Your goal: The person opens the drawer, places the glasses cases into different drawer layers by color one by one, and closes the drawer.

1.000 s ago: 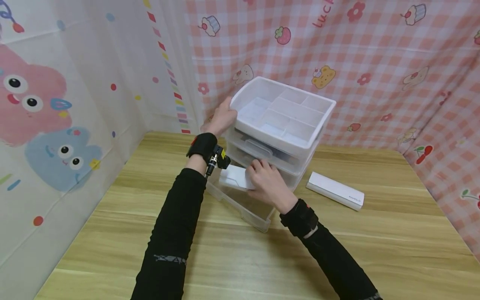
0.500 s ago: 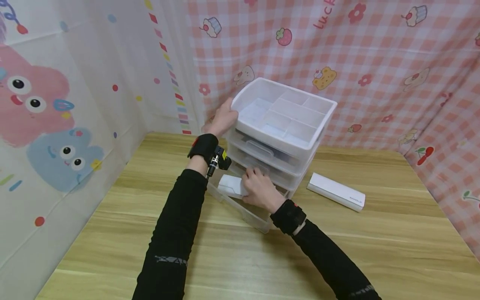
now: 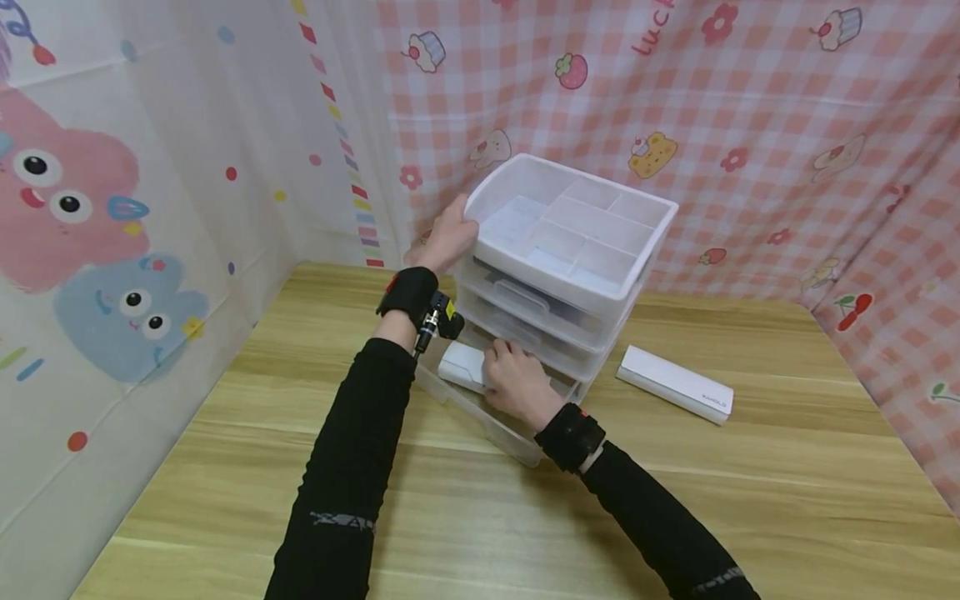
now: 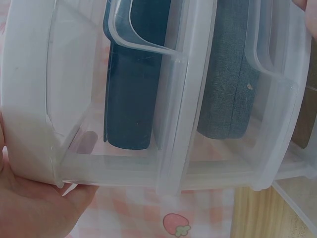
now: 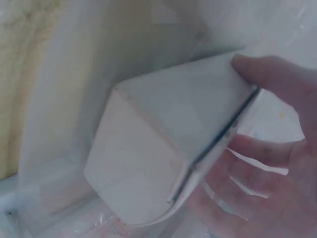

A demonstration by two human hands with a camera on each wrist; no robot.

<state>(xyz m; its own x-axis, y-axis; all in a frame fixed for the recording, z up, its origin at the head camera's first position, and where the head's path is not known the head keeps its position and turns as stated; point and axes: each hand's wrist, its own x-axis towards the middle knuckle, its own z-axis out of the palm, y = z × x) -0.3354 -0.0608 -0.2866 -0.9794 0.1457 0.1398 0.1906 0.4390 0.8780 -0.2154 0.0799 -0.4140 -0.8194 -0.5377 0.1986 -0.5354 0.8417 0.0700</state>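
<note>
A white plastic drawer organizer (image 3: 551, 271) stands on the table, its bottom drawer (image 3: 491, 429) pulled out. My left hand (image 3: 444, 236) grips the organizer's upper left side, with part of the fingers hidden behind it. Down in the open drawer, my right hand (image 3: 520, 385) holds a white glasses case (image 3: 462, 367) by its right end. The right wrist view has the case (image 5: 148, 134) tilted, the thumb on its upper face and the other fingers along its flap side. Another white glasses case (image 3: 675, 385), with lettering, lies on the table to the right.
Two closed drawers sit above the open one; through them show a dark blue case (image 4: 132, 94) and a grey-blue fabric case (image 4: 225, 74). The organizer's top has a divided tray (image 3: 592, 221). Printed curtains (image 3: 750, 108) hang behind and at the sides of the wooden table (image 3: 480, 517).
My right hand has lowered the white glasses case into the open drawer, moving slightly left and down. The left hand keeps its grip on the organizer.
</note>
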